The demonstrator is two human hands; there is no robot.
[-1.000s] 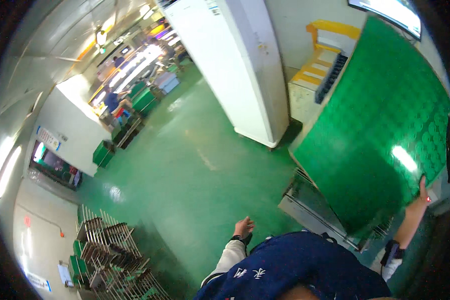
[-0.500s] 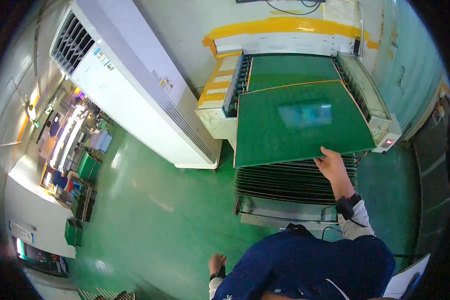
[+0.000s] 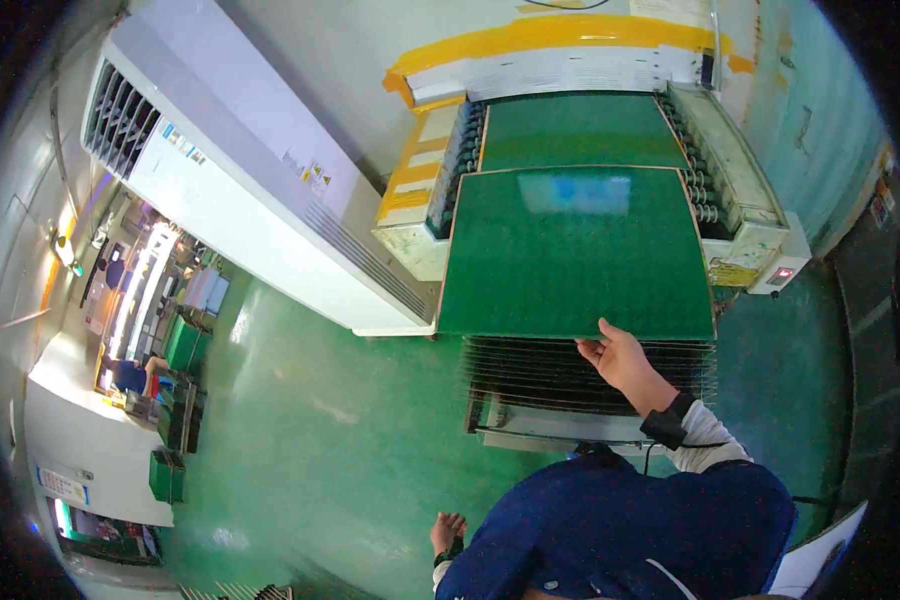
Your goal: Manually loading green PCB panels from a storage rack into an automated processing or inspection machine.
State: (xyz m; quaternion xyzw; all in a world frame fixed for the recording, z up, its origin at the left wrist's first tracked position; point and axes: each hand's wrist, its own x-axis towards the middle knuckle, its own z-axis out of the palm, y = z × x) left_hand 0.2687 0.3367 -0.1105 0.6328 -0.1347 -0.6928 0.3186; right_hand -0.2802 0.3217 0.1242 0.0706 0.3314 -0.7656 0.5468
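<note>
My right hand (image 3: 622, 362) pinches the front edge of a large flat green panel (image 3: 580, 260), with the thumb on top and the other fingers partly hidden under the edge. The panel has a thin copper-coloured border and a glossy face that reflects a pale blue patch. Its far edge lies by the mouth of a roller conveyor machine (image 3: 740, 170). Farther back, a second green panel (image 3: 580, 130) rests between the rows of rollers. Below the held panel stands a rack with many thin slats (image 3: 580, 375). My left hand (image 3: 448, 533) hangs low above the floor, empty, with fingers loosely apart.
A tall white air conditioner (image 3: 260, 180) stands left of the machine. Green floor (image 3: 310, 420) spreads out to the left. Work tables (image 3: 185, 340) and a person (image 3: 130, 376) appear at the far left. A dark panelled surface (image 3: 885, 340) bounds the right side.
The held panel has turned from a slant to nearly square with the machine. My right hand has moved left and slightly nearer me, still gripping its front edge. My left hand's fingers show more clearly.
</note>
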